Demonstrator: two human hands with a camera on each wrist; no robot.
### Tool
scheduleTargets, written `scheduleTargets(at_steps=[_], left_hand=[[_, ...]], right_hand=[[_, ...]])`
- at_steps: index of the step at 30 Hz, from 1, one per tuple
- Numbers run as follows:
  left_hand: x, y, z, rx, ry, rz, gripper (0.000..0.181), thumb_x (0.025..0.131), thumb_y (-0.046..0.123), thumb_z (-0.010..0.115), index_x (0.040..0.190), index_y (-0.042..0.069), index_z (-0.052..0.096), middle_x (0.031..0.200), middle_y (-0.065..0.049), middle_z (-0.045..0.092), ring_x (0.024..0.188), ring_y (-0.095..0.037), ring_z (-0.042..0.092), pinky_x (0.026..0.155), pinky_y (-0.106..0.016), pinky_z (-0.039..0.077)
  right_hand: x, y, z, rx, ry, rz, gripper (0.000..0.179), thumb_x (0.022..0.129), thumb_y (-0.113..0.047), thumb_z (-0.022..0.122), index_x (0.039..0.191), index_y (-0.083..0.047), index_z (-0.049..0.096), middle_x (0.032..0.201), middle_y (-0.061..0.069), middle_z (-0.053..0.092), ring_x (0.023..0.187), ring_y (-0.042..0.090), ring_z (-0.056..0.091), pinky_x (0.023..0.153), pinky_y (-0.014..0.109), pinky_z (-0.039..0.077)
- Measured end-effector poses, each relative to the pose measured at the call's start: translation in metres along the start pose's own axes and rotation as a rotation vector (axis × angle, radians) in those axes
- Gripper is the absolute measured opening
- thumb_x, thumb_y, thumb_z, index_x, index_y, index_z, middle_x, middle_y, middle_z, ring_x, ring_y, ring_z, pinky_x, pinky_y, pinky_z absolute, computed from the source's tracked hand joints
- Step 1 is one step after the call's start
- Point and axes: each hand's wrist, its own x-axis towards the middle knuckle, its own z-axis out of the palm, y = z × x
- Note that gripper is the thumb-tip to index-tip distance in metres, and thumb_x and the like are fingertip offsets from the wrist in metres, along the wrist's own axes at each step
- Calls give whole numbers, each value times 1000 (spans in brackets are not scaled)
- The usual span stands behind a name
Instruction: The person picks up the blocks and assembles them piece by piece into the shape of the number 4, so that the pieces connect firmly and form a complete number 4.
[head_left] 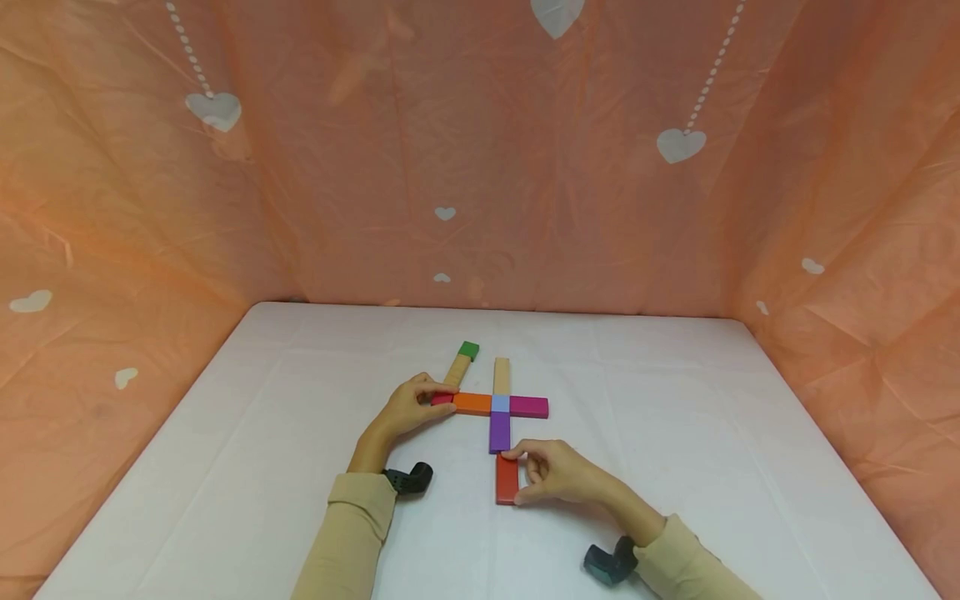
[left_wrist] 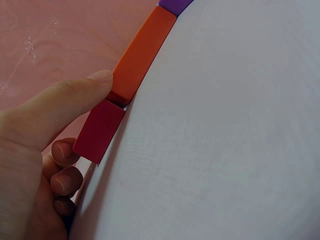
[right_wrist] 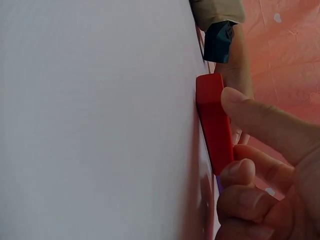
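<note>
Coloured rectangular blocks lie joined in a figure on the white table. My left hand [head_left: 408, 407] pinches around the crimson block [left_wrist: 100, 131] at the left end, its thumb tip against the neighbouring orange block [head_left: 472, 404]. My right hand [head_left: 562, 471] grips a red block [head_left: 507, 479] lengthwise, thumb at the near end and index finger at the far end. That far end meets the purple block [head_left: 499, 432]. Above the purple one is a light blue block [head_left: 500, 404], with a magenta block [head_left: 529, 407] on its right and a plain wooden block [head_left: 502, 376] behind it.
A slanting wooden piece [head_left: 457, 369] capped by a green block [head_left: 469, 350] runs back from the left end. Black wrist cameras [head_left: 411, 478] hang by both wrists. An orange curtain [head_left: 480, 167] with white hearts encloses the table [head_left: 637, 375] at the back and sides.
</note>
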Motion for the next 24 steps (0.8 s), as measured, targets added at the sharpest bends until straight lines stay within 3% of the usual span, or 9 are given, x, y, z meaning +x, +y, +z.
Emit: scheduleTargets(at_steps=[24], left_hand=[[0,1,-1,1,-7,-12,29,80,18,77,108,9,74,79,-4,50,74,-11,39,67,-22,31]], right_hand=[[5,-1,6,-36,-7,-27,50,78,-16,79,123,-3,62,61,-5,45,56,-1,40,59,15,34]])
